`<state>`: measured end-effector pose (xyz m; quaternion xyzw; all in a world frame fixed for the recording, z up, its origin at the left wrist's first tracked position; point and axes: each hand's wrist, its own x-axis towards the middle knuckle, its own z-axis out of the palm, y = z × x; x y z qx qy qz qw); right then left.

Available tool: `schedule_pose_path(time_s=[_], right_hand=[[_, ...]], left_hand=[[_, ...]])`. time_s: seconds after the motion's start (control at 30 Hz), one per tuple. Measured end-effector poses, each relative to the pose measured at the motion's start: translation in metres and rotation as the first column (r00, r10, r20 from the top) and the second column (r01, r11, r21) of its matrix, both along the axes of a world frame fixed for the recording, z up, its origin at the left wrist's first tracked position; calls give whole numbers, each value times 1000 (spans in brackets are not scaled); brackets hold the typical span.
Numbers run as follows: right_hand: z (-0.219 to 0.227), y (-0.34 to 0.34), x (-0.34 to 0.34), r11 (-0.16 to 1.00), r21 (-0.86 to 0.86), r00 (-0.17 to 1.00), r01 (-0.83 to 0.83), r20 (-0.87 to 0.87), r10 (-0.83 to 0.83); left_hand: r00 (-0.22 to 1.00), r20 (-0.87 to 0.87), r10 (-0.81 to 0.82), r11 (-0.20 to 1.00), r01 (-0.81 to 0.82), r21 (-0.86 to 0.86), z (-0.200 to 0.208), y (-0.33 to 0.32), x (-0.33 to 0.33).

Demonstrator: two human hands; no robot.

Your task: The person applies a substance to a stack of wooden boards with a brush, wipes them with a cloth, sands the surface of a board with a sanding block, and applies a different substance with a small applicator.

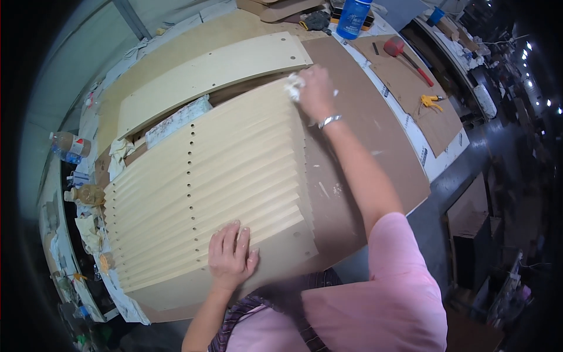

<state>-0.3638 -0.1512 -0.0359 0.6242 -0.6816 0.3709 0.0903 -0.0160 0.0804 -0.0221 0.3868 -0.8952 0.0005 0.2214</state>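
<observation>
Pale wooden boards, several of them, lie fanned in an overlapping stack across the worktable, with a line of dark holes down the middle. At the stack's far right corner my right hand is closed on a crumpled white rag, which touches the boards' ends. My left hand rests on the near part of the stack, fingers stretched out and slightly apart, holding nothing. Beneath it is the shaded nearest board. Behind the stack lies a separate pale board with small holes.
A blue bottle stands at the back right. A red-headed mallet and a yellow air blow gun lie on brown cardboard at the right. Plastic bottles and cloths line the left edge. Brown sheet covers the table.
</observation>
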Motion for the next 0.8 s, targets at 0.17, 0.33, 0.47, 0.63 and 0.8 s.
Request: schedule_pose_path(time_s=[0.17, 0.33, 0.47, 0.63, 0.8], right_hand=[[28, -3, 46, 956, -179, 972, -234, -34, 232], [2, -5, 77, 855, 31, 838, -518, -184, 514], [9, -21, -47, 952, 274, 971, 138, -229, -75], [18, -23, -11, 999, 32, 999, 4, 48, -5], [17, -31, 6, 951, 305, 999, 41, -46, -29]], left_hand=[[1000, 3, 30, 1000, -30, -10, -3, 3, 1], [1000, -10, 15, 1000, -15, -6, 2, 0, 3], [1000, -21, -3, 1000, 3, -16, -1, -1, -1], [1000, -14, 18, 1000, -18, -18, 1, 0, 3], [1000, 5, 26, 1000, -26, 15, 2, 2, 5]])
